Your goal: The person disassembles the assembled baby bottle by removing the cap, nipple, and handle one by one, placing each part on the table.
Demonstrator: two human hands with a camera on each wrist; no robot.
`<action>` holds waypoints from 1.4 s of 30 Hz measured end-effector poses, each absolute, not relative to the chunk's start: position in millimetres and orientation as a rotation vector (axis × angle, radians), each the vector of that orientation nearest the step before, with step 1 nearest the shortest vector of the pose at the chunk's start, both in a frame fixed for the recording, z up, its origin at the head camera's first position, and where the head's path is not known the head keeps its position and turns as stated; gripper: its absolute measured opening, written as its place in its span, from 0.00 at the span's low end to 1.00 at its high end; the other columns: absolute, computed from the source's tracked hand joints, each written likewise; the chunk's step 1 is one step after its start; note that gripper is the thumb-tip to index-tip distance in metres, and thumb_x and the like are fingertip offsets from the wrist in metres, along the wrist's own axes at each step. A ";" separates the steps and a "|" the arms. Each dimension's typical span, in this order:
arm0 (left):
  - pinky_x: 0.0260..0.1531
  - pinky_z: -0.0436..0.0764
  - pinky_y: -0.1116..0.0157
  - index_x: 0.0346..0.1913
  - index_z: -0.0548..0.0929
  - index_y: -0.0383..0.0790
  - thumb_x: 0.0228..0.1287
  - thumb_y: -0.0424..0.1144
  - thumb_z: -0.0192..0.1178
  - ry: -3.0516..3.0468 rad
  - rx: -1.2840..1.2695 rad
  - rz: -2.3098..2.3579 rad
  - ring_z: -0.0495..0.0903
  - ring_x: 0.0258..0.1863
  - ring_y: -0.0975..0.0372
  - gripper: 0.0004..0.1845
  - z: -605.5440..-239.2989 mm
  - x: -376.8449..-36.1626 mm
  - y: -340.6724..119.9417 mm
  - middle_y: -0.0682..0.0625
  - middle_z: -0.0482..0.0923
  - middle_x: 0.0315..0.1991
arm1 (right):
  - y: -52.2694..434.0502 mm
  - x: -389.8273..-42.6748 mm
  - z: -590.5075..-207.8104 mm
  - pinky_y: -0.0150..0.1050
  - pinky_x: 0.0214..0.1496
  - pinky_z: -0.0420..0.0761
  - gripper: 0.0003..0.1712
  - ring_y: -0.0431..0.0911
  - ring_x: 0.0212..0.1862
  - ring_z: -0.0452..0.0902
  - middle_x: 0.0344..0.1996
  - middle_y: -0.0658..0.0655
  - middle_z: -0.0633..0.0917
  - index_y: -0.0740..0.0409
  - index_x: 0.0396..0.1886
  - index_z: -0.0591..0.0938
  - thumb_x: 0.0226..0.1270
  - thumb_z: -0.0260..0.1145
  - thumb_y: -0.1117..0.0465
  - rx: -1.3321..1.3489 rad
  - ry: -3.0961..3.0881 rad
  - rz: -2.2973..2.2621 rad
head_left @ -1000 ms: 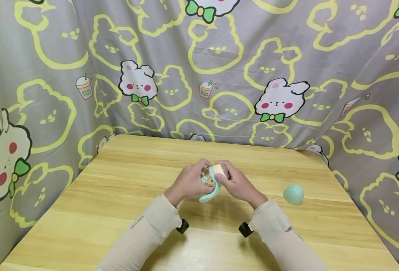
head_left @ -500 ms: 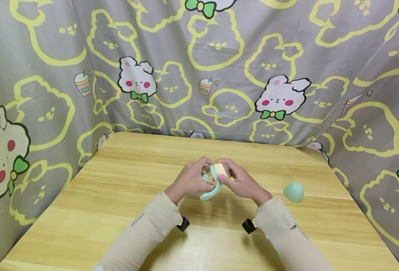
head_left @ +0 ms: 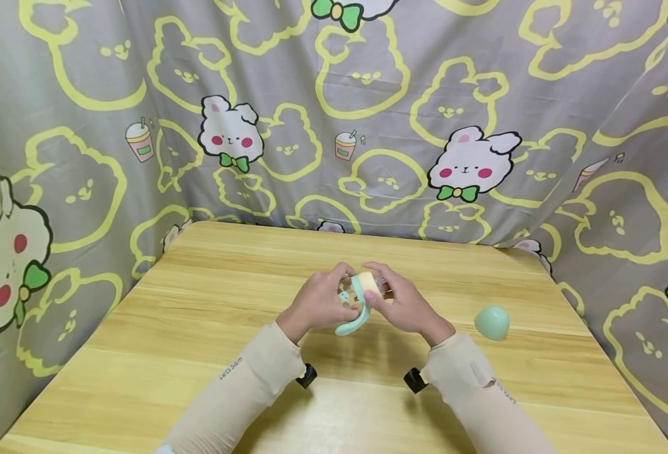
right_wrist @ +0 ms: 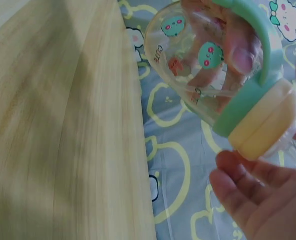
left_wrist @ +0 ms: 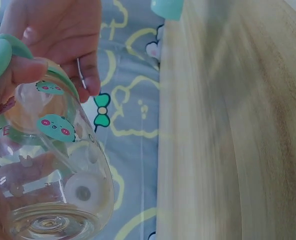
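Bottle [left_wrist: 52,155] hung tilted above the middle of the wooden table [head_left: 198,328], between the person's two hands. The left hand [head_left: 324,300] gripped its clear body, with fingers curled round it near the green handle [right_wrist: 270,40]. The right hand [head_left: 399,302] pinched the other end, thumb on the cream ring [right_wrist: 265,120] and fingers touching its far side. Small printed faces showed on the body. A mint lid [head_left: 491,322] rested on the table, well apart, to the right. A grey patterned curtain [head_left: 288,69] hung behind.
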State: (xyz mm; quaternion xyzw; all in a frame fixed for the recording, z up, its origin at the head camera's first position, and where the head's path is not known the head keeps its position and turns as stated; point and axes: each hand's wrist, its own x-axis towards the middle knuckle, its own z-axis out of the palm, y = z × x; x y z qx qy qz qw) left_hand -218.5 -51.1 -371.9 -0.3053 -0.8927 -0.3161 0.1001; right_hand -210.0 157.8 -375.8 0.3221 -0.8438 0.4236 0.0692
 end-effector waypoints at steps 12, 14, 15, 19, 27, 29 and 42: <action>0.19 0.72 0.69 0.51 0.75 0.42 0.46 0.43 0.69 -2.639 -0.912 -0.919 0.71 0.17 0.67 0.27 -369.0 -215.9 -51.2 0.52 0.79 0.32 | 153.6 -208.7 -372.2 0.38 0.31 0.77 0.22 0.40 0.28 0.76 0.30 0.51 0.80 0.59 0.61 0.73 0.72 0.59 0.55 0.836 -2.580 1.255; 0.19 0.72 0.70 0.51 0.75 0.42 0.46 0.43 0.69 -2.636 -0.911 -0.913 0.71 0.17 0.67 0.27 -368.8 -215.8 -51.3 0.52 0.79 0.32 | 154.6 -208.7 -372.9 0.38 0.34 0.78 0.22 0.41 0.30 0.77 0.34 0.53 0.81 0.59 0.62 0.72 0.71 0.59 0.57 0.865 -2.561 1.281; 0.19 0.72 0.70 0.51 0.75 0.42 0.46 0.43 0.69 -2.638 -0.907 -0.909 0.71 0.17 0.66 0.26 -368.6 -215.8 -51.3 0.52 0.79 0.32 | 155.1 -208.8 -373.2 0.38 0.35 0.79 0.23 0.41 0.32 0.78 0.37 0.55 0.81 0.60 0.63 0.72 0.71 0.59 0.58 0.879 -2.549 1.295; 0.20 0.72 0.70 0.51 0.75 0.43 0.45 0.44 0.69 -2.649 -0.888 -0.891 0.72 0.18 0.66 0.27 -368.7 -216.0 -51.0 0.51 0.79 0.32 | 157.4 -208.3 -374.4 0.42 0.41 0.80 0.26 0.45 0.38 0.79 0.48 0.62 0.81 0.61 0.65 0.69 0.69 0.60 0.61 0.919 -2.505 1.337; 0.20 0.73 0.69 0.51 0.75 0.43 0.46 0.44 0.70 -2.667 -0.887 -0.881 0.71 0.18 0.66 0.27 -368.3 -214.2 -50.4 0.50 0.81 0.35 | 158.3 -205.5 -372.9 0.46 0.45 0.78 0.28 0.48 0.42 0.79 0.52 0.66 0.79 0.61 0.66 0.68 0.70 0.58 0.55 0.840 -2.512 1.315; 0.20 0.72 0.70 0.51 0.75 0.43 0.46 0.44 0.70 -2.668 -0.888 -0.868 0.71 0.18 0.66 0.27 -368.5 -213.6 -50.5 0.50 0.81 0.35 | 157.6 -205.4 -373.5 0.45 0.42 0.79 0.27 0.46 0.39 0.79 0.50 0.65 0.79 0.61 0.65 0.68 0.70 0.59 0.56 0.805 -2.522 1.325; 0.20 0.72 0.70 0.51 0.76 0.43 0.45 0.44 0.71 -2.669 -0.877 -0.812 0.70 0.17 0.67 0.27 -368.0 -213.2 -51.5 0.51 0.81 0.34 | 158.5 -205.4 -374.6 0.48 0.45 0.79 0.28 0.50 0.43 0.79 0.50 0.65 0.79 0.62 0.65 0.68 0.68 0.61 0.58 0.834 -2.500 1.306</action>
